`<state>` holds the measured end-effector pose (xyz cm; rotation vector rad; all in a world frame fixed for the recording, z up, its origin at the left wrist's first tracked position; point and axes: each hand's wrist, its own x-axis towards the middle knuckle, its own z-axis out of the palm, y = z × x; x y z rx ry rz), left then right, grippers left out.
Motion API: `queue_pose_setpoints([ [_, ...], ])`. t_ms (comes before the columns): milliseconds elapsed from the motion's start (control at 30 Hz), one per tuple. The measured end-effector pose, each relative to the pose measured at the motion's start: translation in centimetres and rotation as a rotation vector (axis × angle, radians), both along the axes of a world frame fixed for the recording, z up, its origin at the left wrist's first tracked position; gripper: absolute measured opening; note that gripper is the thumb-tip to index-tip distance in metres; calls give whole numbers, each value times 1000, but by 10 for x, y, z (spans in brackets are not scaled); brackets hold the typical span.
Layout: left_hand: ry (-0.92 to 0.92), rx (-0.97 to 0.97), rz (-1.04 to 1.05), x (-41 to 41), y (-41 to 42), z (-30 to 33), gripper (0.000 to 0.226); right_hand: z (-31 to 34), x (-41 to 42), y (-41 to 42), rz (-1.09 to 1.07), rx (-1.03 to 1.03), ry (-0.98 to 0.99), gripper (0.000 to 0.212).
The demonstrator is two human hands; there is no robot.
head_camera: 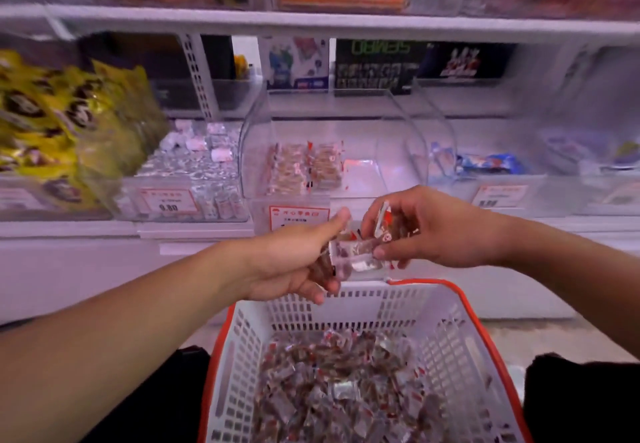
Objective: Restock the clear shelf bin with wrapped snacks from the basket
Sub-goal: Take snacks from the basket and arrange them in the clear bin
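Both hands hold wrapped snacks above the basket, just in front of the clear bin

The white shelf [311,25] carries the clear bin [332,144], a curved plastic tub with two small stacks of packets at its left and bare floor at its right; left of the bin sit yellow bags [59,123], and a price tag [298,215] hangs below its front. Below the bin stands the basket [446,331], white plastic lattice with an orange rim, its bottom covered in loose shiny snacks [343,394]. Between basket and bin, the left hand [294,262] curls its fingers round a bunch of packets, thumb laid straight on top; the right hand [433,227] pinches a crinkly clear-and-red packet [381,231] with bent fingers. The two hands nearly touch
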<state>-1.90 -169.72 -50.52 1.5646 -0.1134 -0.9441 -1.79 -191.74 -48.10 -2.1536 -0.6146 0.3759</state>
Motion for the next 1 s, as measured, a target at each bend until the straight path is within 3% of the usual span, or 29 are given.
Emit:
queue_pose_setpoints([
  [167, 172, -186, -105, 8, -9, 10, 42, 10, 6, 0, -17, -84, -184, 20],
  [300, 283, -335, -24, 11, -11, 4, 35, 22, 8, -10, -81, -115, -340, 26],
  [500, 340, -399, 42, 16, -12, 7, 42, 28, 9, -22, 141, -31, 33, 8],
  [567, 335, -394, 62, 14, -13, 8, 41, 26, 8, -20, 149, -8, 31, 6],
  [700, 337, -449, 77, 14, -11, 12, 45, 21, 9, -13, 49, 17, -190, 49],
  [833, 346, -520, 40, 12, -5, 19, 45, 19, 6, -7, 25, 168, -211, 43],
  [933, 318, -498, 52, 12, -2, 19, 46, 15, 5, -1, 54, 197, -138, 33],
  [1000, 296, -474, 55, 12, 0, 17, 47, 13, 4, 4, 18, 182, -192, 36],
])
